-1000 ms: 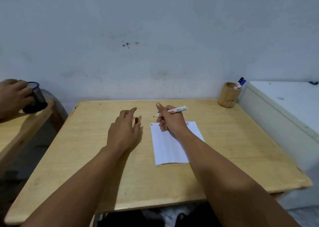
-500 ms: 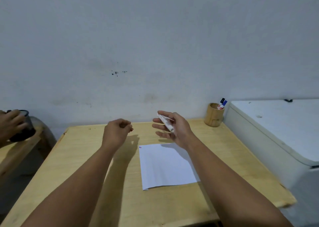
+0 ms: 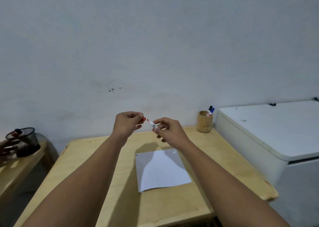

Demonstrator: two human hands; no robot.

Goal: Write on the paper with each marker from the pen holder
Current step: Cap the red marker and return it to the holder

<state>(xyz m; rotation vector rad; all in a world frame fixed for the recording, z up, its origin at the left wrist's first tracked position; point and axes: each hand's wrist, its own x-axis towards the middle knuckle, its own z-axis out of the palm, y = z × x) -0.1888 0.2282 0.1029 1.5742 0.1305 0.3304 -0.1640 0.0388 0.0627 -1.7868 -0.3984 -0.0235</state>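
Both hands are raised above the wooden table (image 3: pixel 110 183). My right hand (image 3: pixel 168 130) grips a white marker (image 3: pixel 152 125) whose red tip points left. My left hand (image 3: pixel 128 122) pinches its red cap (image 3: pixel 144 119), a small gap away from the tip. A white sheet of paper (image 3: pixel 162 169) lies flat on the table below, with tiny marks at its top left corner. The wooden pen holder (image 3: pixel 204 122) stands at the table's far right corner with two markers (image 3: pixel 211 110) sticking out, one capped black and one blue.
A white chest-like appliance (image 3: pixel 269 133) stands against the table's right side. On a second wooden table at the left, another person's hand (image 3: pixel 7 149) rests beside a black mesh cup (image 3: pixel 25 142). A plain wall rises behind.
Both hands rose from the table and came together in front of the wall. The marker turned its tip toward the cap. The view tilted upward.
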